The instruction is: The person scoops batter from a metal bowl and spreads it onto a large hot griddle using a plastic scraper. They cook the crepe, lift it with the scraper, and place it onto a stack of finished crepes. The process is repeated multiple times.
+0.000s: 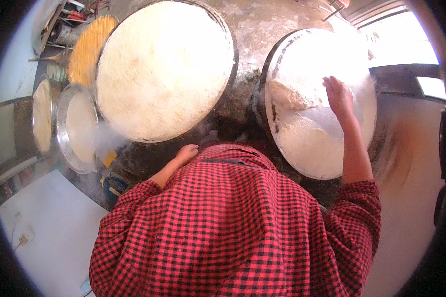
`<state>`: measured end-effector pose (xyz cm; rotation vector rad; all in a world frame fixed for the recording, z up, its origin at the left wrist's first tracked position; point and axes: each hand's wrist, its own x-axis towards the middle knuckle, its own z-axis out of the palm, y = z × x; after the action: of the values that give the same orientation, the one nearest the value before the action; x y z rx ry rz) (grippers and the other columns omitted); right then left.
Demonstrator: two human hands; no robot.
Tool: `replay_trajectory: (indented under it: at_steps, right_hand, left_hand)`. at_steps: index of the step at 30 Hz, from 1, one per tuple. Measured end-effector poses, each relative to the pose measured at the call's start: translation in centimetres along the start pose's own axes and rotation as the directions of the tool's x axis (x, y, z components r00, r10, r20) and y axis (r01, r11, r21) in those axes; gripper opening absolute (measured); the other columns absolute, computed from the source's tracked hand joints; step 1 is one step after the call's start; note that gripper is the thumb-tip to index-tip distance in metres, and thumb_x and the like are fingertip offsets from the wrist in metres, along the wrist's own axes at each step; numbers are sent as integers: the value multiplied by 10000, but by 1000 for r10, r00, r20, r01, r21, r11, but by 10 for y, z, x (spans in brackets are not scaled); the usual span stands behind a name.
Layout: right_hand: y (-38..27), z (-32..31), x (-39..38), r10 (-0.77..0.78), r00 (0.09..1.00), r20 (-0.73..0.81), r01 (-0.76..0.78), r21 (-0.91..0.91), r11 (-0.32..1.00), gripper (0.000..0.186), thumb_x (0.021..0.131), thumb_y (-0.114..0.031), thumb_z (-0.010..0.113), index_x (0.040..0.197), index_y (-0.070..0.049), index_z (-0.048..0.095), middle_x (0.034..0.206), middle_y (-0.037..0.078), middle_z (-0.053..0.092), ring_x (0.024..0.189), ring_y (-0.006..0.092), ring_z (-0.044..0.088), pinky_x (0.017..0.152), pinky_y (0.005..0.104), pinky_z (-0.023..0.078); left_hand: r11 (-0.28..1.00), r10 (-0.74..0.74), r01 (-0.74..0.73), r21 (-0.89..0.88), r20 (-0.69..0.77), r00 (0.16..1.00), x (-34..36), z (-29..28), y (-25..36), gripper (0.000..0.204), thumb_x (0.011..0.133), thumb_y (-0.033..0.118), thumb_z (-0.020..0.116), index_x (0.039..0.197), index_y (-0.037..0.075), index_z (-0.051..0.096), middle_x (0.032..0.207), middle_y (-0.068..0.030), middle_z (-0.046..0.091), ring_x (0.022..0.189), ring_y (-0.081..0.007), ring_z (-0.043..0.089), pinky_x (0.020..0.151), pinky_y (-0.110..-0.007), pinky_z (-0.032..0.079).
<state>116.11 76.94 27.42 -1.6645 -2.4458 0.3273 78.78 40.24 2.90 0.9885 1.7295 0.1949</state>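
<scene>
1. Red-and-black checked cloth fills the near part of the view: the person's shirt (pixel 233 222), bent forward over the work so that both sleeves come up from below.

2. Just past the shirt, the left hand (pixel 186 154) rests low against the dark stone bench (pixel 243 99), at the near rim of the big round pan (pixel 163 69). Its fingers look curled together and hold nothing I can make out; it is well apart from the flour.

3. Further out on the other side, the right forearm runs nearly straight away from the body, and the right hand (pixel 338 95) lies palm down in the second round pan (pixel 322 104). The fingers are together and flat, clamped on nothing, pressing or sweeping the pale flour (pixel 302 138).

4. What matters here: a heaped lump of flour (pixel 290 94) sits just to the left of the right hand's fingers, nearly touching them, while a wider spread lies nearer the body, below the wrist. The right hand is by far the nearer one; the left is a whole pan away.

5. Steam or dust drifts at the left pan's near edge. Beyond, on the far left, stand a shiny metal basin (pixel 77 126), a smaller tray (pixel 42 116) and a yellow woven sieve (pixel 86 47).

6. Farthest off, bright daylight comes through a window (pixel 401 42).
</scene>
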Motion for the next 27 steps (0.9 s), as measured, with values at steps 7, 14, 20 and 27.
replay_trajectory:
  at_steps: [7, 14, 20, 27]
  right_hand:
    - [-65, 90, 0, 82, 995, 61, -99, 394, 914, 237, 814, -252, 529, 923, -60, 617, 844, 202, 613, 799, 334, 604, 721, 383, 473]
    - [29, 74, -12, 292, 944, -155, -237, 298, 925, 213, 804, -254, 521, 875, -75, 611, 831, 144, 622, 768, 320, 593, 686, 380, 463]
    - [129, 67, -5, 455, 875, -167, -404, 268, 875, 222, 783, -287, 552, 833, -85, 629, 826, 115, 642, 782, 264, 610, 728, 337, 463]
    - [223, 35, -11, 411, 877, -248, -385, 150, 911, 226, 793, -294, 509, 800, -102, 629, 791, 148, 617, 717, 326, 596, 648, 383, 468]
  left_hand:
    - [992, 12, -13, 129, 7, 1000, -1, -19, 29, 406, 761, 247, 499, 1085, 17, 582, 1105, -181, 571, 1042, -302, 538, 901, -356, 408]
    - [997, 17, -18, 80, 14, 1000, 3, -5, 24, 415, 753, 238, 525, 1094, 8, 576, 1095, -175, 582, 1016, -284, 561, 876, -340, 428]
    - [1000, -9, 9, 2, 18, 1000, -1, 10, 24, 421, 762, 221, 537, 1123, 6, 555, 1079, -161, 596, 992, -256, 578, 849, -333, 442]
    - [1000, -14, 14, 14, 31, 999, -5, 20, 39, 400, 770, 218, 547, 1110, 8, 563, 1073, -157, 599, 987, -249, 579, 837, -329, 442]
